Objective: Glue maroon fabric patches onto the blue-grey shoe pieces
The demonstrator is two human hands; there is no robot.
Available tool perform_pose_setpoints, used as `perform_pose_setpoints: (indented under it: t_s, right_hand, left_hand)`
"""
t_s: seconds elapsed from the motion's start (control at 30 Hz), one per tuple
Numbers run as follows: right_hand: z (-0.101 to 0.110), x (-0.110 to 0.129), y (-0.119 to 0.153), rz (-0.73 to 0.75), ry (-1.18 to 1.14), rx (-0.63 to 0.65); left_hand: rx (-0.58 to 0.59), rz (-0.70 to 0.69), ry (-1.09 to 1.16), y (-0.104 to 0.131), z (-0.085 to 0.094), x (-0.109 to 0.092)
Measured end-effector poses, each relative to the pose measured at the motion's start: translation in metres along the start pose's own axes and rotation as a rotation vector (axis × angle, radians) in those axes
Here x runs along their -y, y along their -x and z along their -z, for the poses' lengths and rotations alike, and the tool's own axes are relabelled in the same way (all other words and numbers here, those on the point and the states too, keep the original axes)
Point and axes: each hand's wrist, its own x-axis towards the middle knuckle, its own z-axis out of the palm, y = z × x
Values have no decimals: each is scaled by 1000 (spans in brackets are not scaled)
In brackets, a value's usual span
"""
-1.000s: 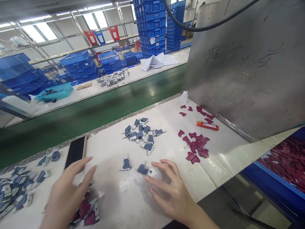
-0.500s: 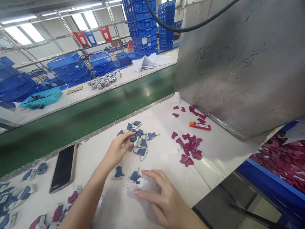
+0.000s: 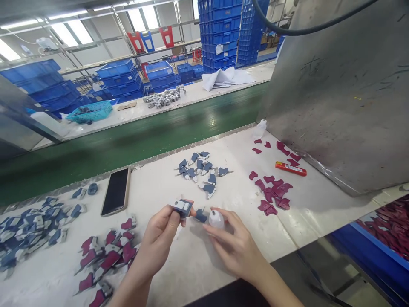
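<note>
My left hand [image 3: 161, 238] pinches a small blue-and-grey plastic part [image 3: 182, 206] between thumb and fingers, its grey side up. In my right hand [image 3: 239, 243] is a small translucent white squeeze bottle [image 3: 216, 219] with a thin dark tip pointing up toward the part. Between the two hands another blue part [image 3: 201, 215] lies on the white table. Just beyond them sits a loose cluster of blue-and-white parts [image 3: 209, 179]. Flat maroon pieces [image 3: 270, 194] are scattered to the right of that cluster.
A phone [image 3: 115, 192] lies left of my hands, near a heap of blue-grey parts [image 3: 38, 226] and a maroon-grey group [image 3: 110, 259]. At right are an orange-red box [image 3: 290, 168], a second bottle [image 3: 260, 128], a metal panel [image 3: 338, 111] and a blue crate [image 3: 367, 243]. Behind runs a green belt [image 3: 191, 125].
My left hand has come back from the blue-and-white cluster with a part in it. My right hand has lifted the bottle more upright. The view has swung left.
</note>
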Motion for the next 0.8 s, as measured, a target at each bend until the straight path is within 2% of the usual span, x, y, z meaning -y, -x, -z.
perform_pose_setpoints:
  t_s: [0.07, 0.17, 0.27, 0.33, 0.4, 0.5, 0.6, 0.7, 0.8]
  right_hand:
    - [-1, -2, 2, -9, 8, -11]
    - [0, -5, 5, -43, -118, -59]
    - [3, -4, 9, -39, -249, -125]
    - [7, 0, 12, -14, -246, -143]
    - [9, 6, 14, -24, -201, -187]
    - [7, 18, 12, -70, -140, -280]
    - [-3, 29, 5, -60, -122, -253]
    - [-14, 36, -3, -41, -144, -231]
    - [-20, 36, -5, -59, -141, -225]
  left_hand:
    - [-29, 30, -121, 12, 1, 8]
    - [-89, 81, -259, 31, -1, 26]
    - [-132, 136, -341, 52, -8, 49]
    - [-143, 128, -414, 64, -13, 62]
    - [-153, 55, -486, 72, -16, 72]
    - [-162, -126, -558, 76, -18, 82]
    - [-190, -273, -630, 75, -18, 89]
    - [-246, -338, -679, 74, -19, 93]
    - [-239, -342, -677, 74, -20, 94]
